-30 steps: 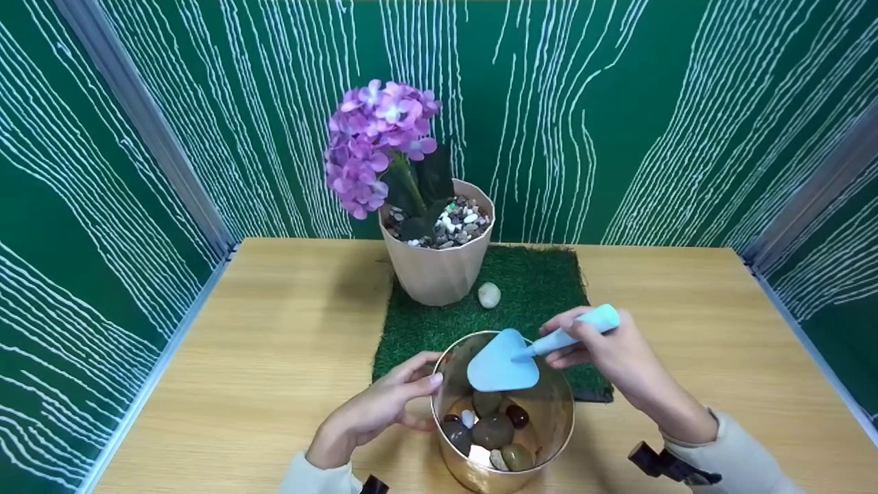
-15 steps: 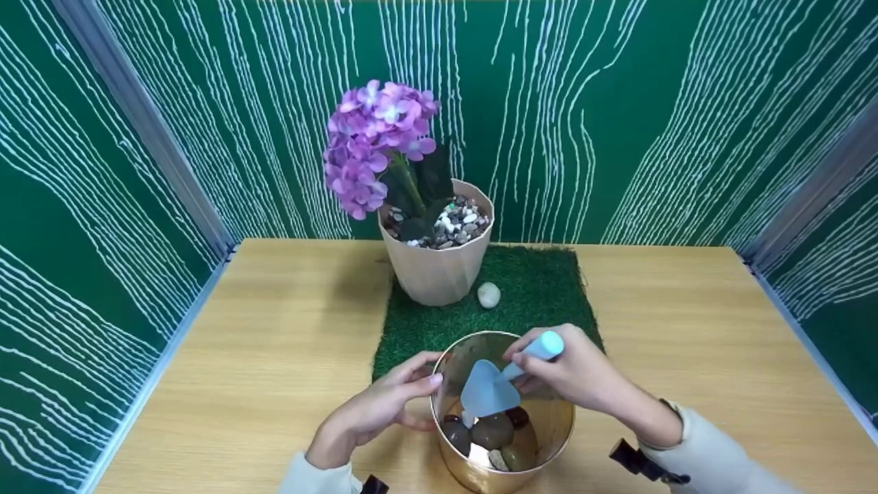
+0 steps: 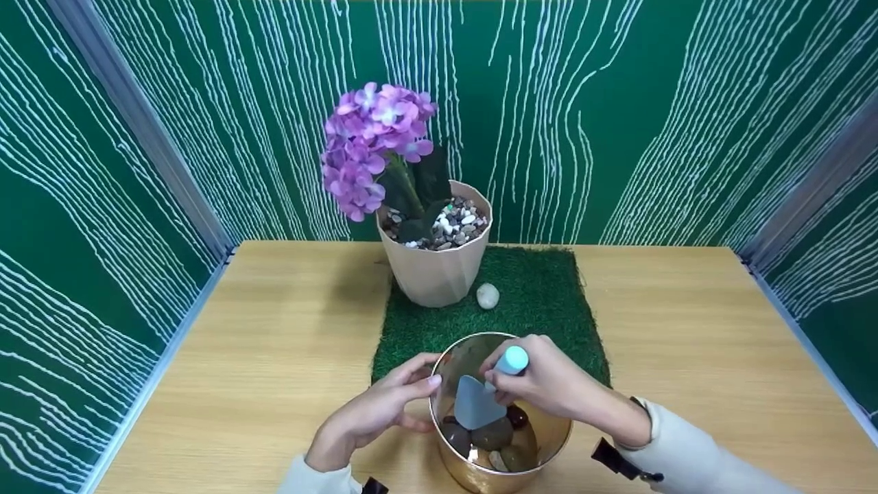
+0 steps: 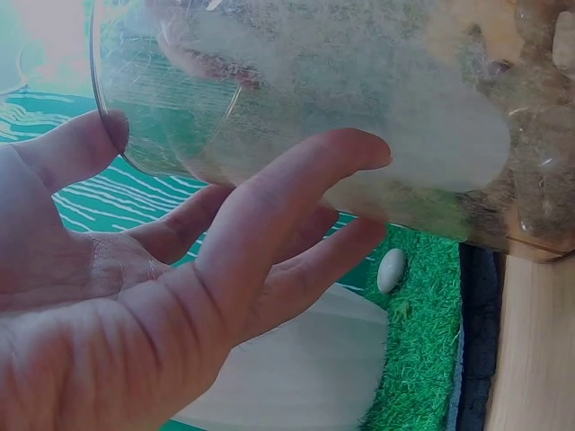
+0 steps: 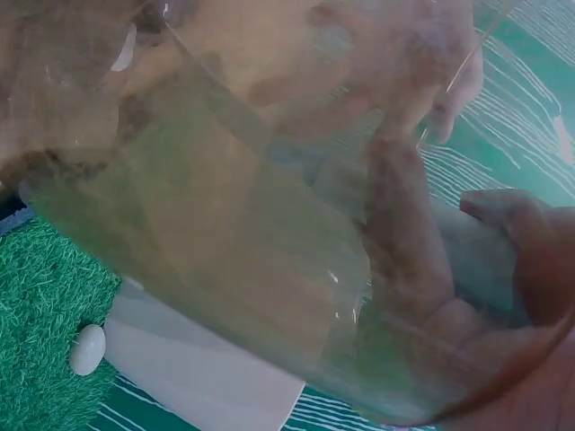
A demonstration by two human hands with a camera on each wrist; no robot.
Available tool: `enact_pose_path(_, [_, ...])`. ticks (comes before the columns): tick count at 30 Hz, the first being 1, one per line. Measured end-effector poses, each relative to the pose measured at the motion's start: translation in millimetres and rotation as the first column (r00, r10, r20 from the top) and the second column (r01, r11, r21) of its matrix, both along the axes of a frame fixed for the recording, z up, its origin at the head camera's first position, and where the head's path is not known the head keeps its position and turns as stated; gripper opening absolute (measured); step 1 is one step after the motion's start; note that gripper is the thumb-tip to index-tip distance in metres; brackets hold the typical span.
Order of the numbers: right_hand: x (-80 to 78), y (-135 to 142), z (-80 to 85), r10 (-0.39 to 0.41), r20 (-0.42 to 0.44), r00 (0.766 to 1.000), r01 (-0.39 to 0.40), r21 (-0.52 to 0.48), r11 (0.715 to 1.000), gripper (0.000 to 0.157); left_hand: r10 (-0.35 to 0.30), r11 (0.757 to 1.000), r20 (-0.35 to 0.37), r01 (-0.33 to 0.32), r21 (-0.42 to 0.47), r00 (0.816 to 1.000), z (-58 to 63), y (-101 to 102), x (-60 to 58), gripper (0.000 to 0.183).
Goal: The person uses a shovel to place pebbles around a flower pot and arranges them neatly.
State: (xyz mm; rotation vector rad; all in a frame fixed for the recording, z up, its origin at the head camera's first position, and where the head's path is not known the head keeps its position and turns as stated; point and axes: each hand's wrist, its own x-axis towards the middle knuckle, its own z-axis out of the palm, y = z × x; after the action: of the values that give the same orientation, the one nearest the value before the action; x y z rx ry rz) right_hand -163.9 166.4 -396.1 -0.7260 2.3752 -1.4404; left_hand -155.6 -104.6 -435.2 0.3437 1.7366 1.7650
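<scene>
An amber, see-through container (image 3: pixel 562 439) with a gold rim stands at the front of the table, several stones (image 3: pixel 492 433) at its bottom. My left hand (image 3: pixel 384 398) holds its left side, thumb at the rim and fingers spread along the outer wall (image 4: pixel 296 206). My right hand (image 3: pixel 542 377) reaches over the rim, gripping the handle of a light blue toy trowel (image 3: pixel 477 405). The trowel's blade points down inside the container and overlaps the stones in the head view. Through the clear wall, the right wrist view shows the right hand's fingers (image 5: pixel 404 233) around the handle.
Behind the container, a beige pot (image 3: pixel 435 274) of pebbles with purple artificial flowers (image 3: pixel 377 147) stands on a green turf mat (image 3: pixel 535 295). A white stone (image 3: pixel 488 296) lies beside the pot. Green panels with white lines (image 3: pixel 658 123) border the wooden table (image 3: pixel 288 329).
My right hand has moved left and down, bringing the trowel blade from over the rim down into the container towards the stones. The left hand has stayed in place.
</scene>
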Motion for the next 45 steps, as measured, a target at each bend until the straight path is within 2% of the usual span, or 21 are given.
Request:
enact_pose_path(13, [-1.6, -3.5, -3.4, 0.062, -0.002, 0.998, -0.061, 0.051, 0.997, 0.015, -0.004, 1.000, 0.005, 0.003, 0.009, 1.000, -1.1, -0.1, -0.3, 0.050])
enact_pose_path(20, [-1.5, -4.9, -5.8, 0.105, -0.001, 0.994, -0.105, 0.067, 0.992, 0.013, -0.015, 1.000, -0.016, 0.015, 0.004, 1.000, -1.4, 0.2, -0.4, 0.050])
enact_pose_path(30, [-1.7, -7.1, -6.3, 0.162, 0.069, 0.984, -0.166, 0.073, 0.983, 0.013, -0.012, 1.000, -0.011, 0.012, 0.012, 1.000, -1.8, 0.3, -0.3, 0.049])
enact_pose_path(45, [-4.6, -5.2, -5.9, 0.166, 0.108, 0.980, -0.173, 0.058, 0.983, 0.014, -0.007, 1.000, -0.006, 0.007, 0.004, 1.000, -1.4, 0.7, -0.2, 0.050])
